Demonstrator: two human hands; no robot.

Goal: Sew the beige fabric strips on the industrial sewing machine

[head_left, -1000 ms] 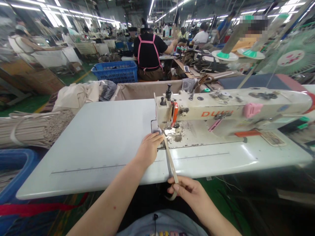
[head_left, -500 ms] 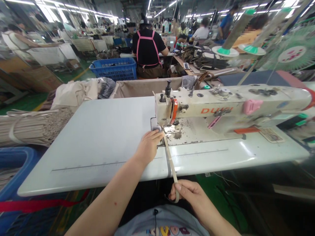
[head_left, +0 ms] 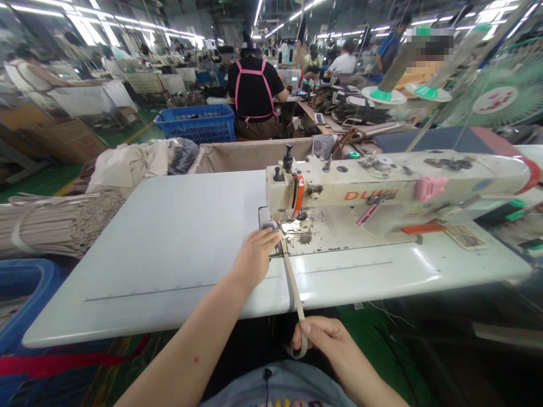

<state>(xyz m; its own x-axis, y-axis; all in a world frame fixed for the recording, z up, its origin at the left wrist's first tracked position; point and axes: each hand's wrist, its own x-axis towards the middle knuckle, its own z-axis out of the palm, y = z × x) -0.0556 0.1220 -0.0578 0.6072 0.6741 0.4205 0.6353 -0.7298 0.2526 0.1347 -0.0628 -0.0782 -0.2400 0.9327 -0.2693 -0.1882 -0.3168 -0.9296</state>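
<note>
A narrow beige fabric strip [head_left: 293,282] runs from under the needle area of a sewing machine [head_left: 331,183] down over the table's front edge. My left hand [head_left: 254,257] lies flat beside the presser foot, fingers stretched forward, with its fingertips at the strip's far end. Whether those fingers press on the strip itself is hard to see. Below the table edge, my right hand [head_left: 324,336] pinches the strip between thumb and fingers and keeps it fairly taut. The strip's lower end curls under that hand. The machine's metal bed [head_left: 335,229] is worn and spotted.
The white tabletop [head_left: 169,237] has a printed ruler line along its front. Bundled beige strips [head_left: 63,223] and a blue crate [head_left: 25,277] stand at the left. Behind the table are a fabric-lined bin [head_left: 254,152], a blue basket [head_left: 195,121] and a seated person [head_left: 254,85].
The view has shifted slightly, so the table and machine front sit a little lower in the picture. Both hands keep nearly the same places, the right one still pinching the strip.
</note>
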